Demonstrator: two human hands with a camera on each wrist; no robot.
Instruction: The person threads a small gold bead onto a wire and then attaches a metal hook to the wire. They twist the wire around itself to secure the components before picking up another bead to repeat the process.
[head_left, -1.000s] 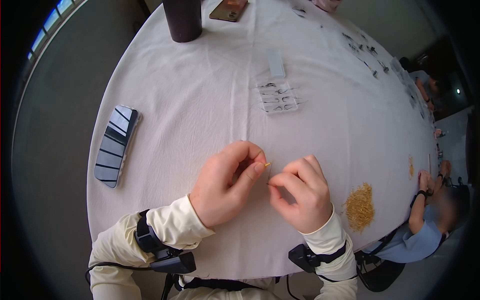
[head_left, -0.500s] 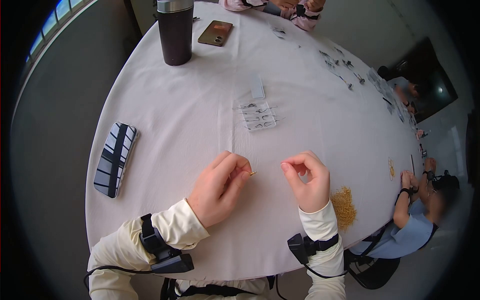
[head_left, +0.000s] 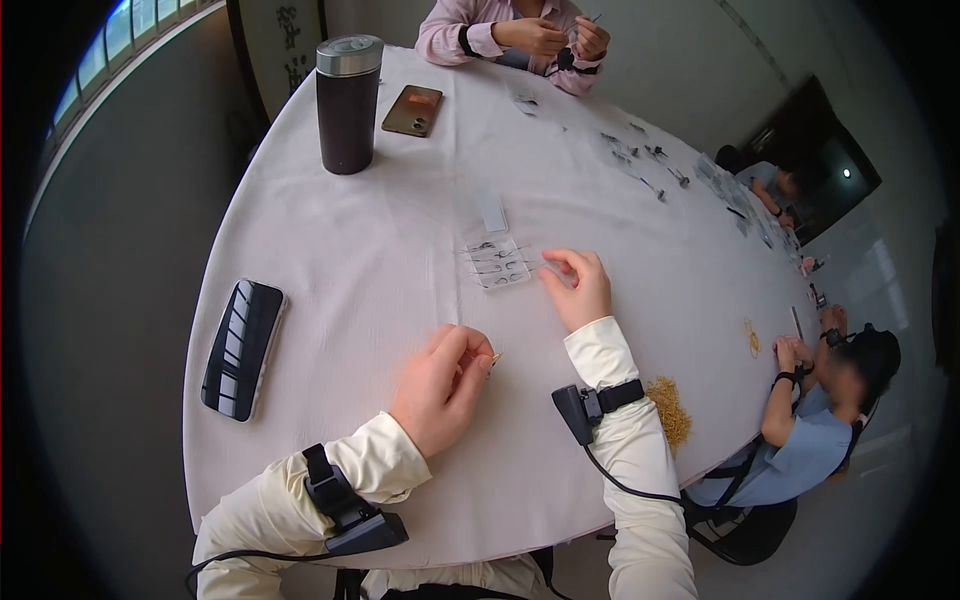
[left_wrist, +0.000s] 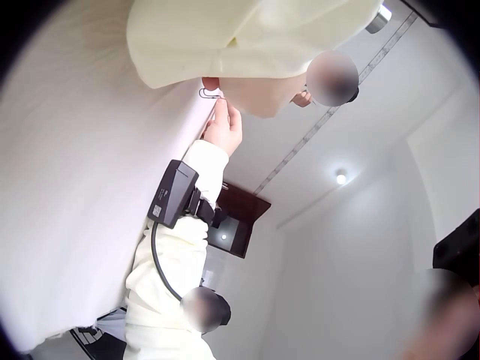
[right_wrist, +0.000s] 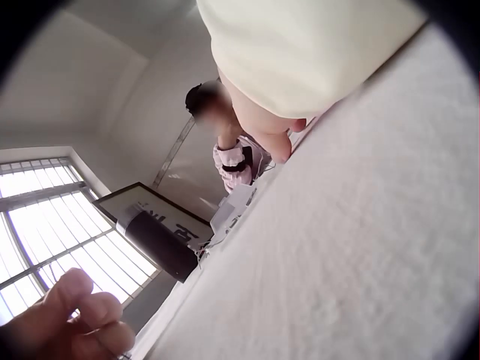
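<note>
My left hand point(head_left: 440, 385) pinches a small gold-coloured piece point(head_left: 498, 357) between thumb and forefinger, with a dark bit showing just below it. My right hand point(head_left: 582, 290) is over the table, its thumb and forefinger slightly apart at the right side of a clear plastic box point(head_left: 500, 283). Small dark hooks lie in rows in that box, and thin dark line ends stick out past both sides, close to the right fingertips. From the left wrist, a dark bent wire loop point(left_wrist: 207, 94) appears by the fingertips.
A pile of thin golden bits point(head_left: 668, 408) lies beside my right forearm. The pale lid point(head_left: 491, 212) is behind the box. Two phones point(head_left: 243, 350) and a dark tumbler point(head_left: 348, 120) stand or lie leftward. Other people sit around the cloth-covered table point(head_left: 330, 250).
My right hand has parted from the left and moved forward to the box's right side. The left hand keeps its pinch on the gold-coloured piece. The head view has tilted upward.
</note>
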